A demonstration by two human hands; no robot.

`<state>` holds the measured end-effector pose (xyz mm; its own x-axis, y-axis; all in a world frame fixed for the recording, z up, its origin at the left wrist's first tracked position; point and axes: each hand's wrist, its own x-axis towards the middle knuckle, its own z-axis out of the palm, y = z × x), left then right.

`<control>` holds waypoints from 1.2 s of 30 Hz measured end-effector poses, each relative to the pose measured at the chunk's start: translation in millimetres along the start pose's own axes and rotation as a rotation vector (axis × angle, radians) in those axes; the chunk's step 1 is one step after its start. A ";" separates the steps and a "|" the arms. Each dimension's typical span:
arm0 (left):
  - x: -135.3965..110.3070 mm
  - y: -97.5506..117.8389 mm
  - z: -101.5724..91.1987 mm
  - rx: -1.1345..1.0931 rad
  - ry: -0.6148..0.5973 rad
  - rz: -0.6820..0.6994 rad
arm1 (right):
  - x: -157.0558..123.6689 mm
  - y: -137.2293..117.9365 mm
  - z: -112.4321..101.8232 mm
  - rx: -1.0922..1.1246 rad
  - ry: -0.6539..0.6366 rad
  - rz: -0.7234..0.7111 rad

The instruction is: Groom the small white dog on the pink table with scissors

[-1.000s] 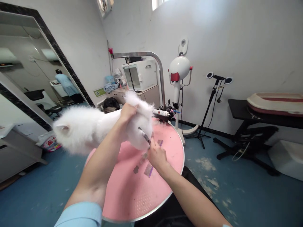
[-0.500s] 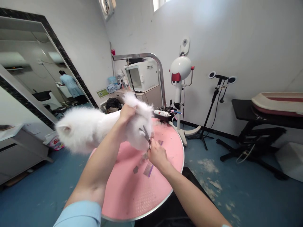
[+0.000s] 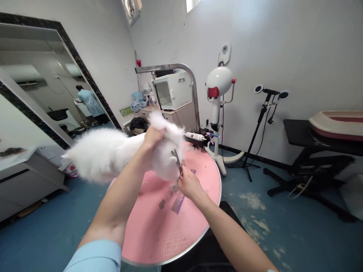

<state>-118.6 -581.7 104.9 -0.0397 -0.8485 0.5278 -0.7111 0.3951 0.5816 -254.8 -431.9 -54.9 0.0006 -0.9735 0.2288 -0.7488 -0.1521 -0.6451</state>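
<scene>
Moved: the dog [image 3: 96, 156] has turned its head further away over the last second, and the scissors [image 3: 176, 157], spread half a second ago, now have their blades closer together.
Dog: white and fluffy, its rump over the pink table [image 3: 153, 230], its head out past the left edge.
Scissors: blades up against the rump fur, pointing up and away from the person.
Right hand [image 3: 190, 184]: fingers closed round the scissors' handles.
Left hand [image 3: 154, 136]: curled shut on the dog, gripping fur at the top of the rump.
Table top: a purple-edged comb [image 3: 178, 204] lies near the right hand, a grey tuft [image 3: 162, 204] just beside it.
Far rim: a white tube [image 3: 195, 136] lies by the foot of the metal arm [image 3: 194, 88], which curves over the table.
Behind: a white cabinet [image 3: 183, 90]; right of it, a white-and-red dryer [image 3: 219, 81], then a lamp stand [image 3: 259, 119].
Left wall: a mirror [image 3: 68, 45] reflecting a person in blue [image 3: 90, 102].
</scene>
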 end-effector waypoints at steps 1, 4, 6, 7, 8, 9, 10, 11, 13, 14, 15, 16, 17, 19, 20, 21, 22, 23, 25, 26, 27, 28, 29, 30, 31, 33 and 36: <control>-3.3 1.3 0.1 -0.020 -0.005 0.009 | 1.0 3.4 -1.1 0.043 -0.011 0.006; -39.1 3.1 -3.8 -0.128 -0.019 0.118 | -9.6 21.0 -5.9 0.209 -0.043 0.043; -87.8 -1.9 -6.9 -0.173 0.033 0.217 | -31.1 39.8 -9.4 0.265 -0.015 0.050; -117.8 -7.0 -6.7 -0.181 0.069 0.205 | -45.2 50.8 -10.8 0.249 0.032 0.041; -149.4 -13.4 -4.6 -0.193 0.109 0.149 | -60.0 62.1 -11.8 0.215 0.065 0.039; -180.9 -20.5 -0.7 -0.218 0.105 0.077 | -74.6 72.8 -12.6 0.166 0.077 0.022; -210.5 -27.5 4.6 -0.246 0.000 0.010 | -87.7 81.9 -13.2 0.095 0.067 -0.021; -236.7 -33.5 10.7 -0.276 -0.163 -0.048 | -98.4 88.6 -14.0 -0.002 0.045 -0.066; -275.7 -40.5 22.4 -0.323 -0.390 -0.152 | -110.7 92.6 -16.1 -0.195 -0.026 -0.159; -288.2 -41.4 26.8 -0.341 -0.447 -0.203 | -112.1 90.1 -17.5 -0.275 -0.068 -0.202; -296.5 -41.0 30.0 -0.358 -0.462 -0.257 | -111.1 85.4 -18.9 -0.335 -0.109 -0.242; -301.7 -40.0 32.0 -0.372 -0.452 -0.306 | -108.1 79.0 -20.3 -0.375 -0.150 -0.280; -304.7 -39.0 33.1 -0.383 -0.432 -0.353 | -104.2 71.8 -21.3 -0.404 -0.188 -0.316; -308.5 -38.7 33.2 -0.394 -0.397 -0.428 | -96.4 57.8 -22.2 -0.446 -0.256 -0.389; -310.7 -40.3 32.2 -0.399 -0.393 -0.453 | -93.5 52.0 -22.2 -0.464 -0.289 -0.430; -313.5 -43.6 30.4 -0.405 -0.387 -0.472 | -91.3 47.5 -22.0 -0.478 -0.321 -0.472; -316.8 -49.1 27.4 -0.409 -0.367 -0.486 | -89.9 44.2 -21.6 -0.486 -0.352 -0.510; -320.6 -57.4 22.8 -0.405 -0.317 -0.497 | -88.8 42.2 -20.9 -0.489 -0.382 -0.541; -328.0 -82.5 7.9 -0.332 -0.125 -0.513 | -86.0 40.8 -17.8 -0.470 -0.449 -0.558; -331.2 -98.8 -2.2 -0.249 0.018 -0.524 | -83.5 40.5 -14.5 -0.450 -0.483 -0.542; -333.5 -116.2 -13.2 -0.118 0.163 -0.531 | -80.1 39.8 -9.6 -0.431 -0.509 -0.510; -334.8 -133.6 -24.3 0.041 0.297 -0.564 | -75.5 38.3 -2.9 -0.420 -0.518 -0.470; -334.8 -149.3 -34.3 0.155 0.371 -0.589 | -70.0 35.8 5.5 -0.420 -0.508 -0.431; -333.4 -162.2 -42.2 0.199 0.391 -0.597 | -63.8 32.6 15.3 -0.431 -0.483 -0.400; -330.4 -171.4 -47.3 0.174 0.373 -0.587 | -57.5 29.2 25.5 -0.448 -0.447 -0.382; -320.2 -178.1 -48.9 0.054 0.352 -0.552 | -46.2 25.1 43.4 -0.484 -0.391 -0.375; -296.7 -168.9 -35.9 -0.134 0.302 -0.471 | -39.3 37.2 49.7 -0.536 -0.399 -0.325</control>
<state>38.5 -384.0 -127.7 0.4759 -0.8135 0.3343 -0.5074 0.0565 0.8598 -249.8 -407.8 -124.1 0.4412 -0.8974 -0.0006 -0.8907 -0.4378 -0.1226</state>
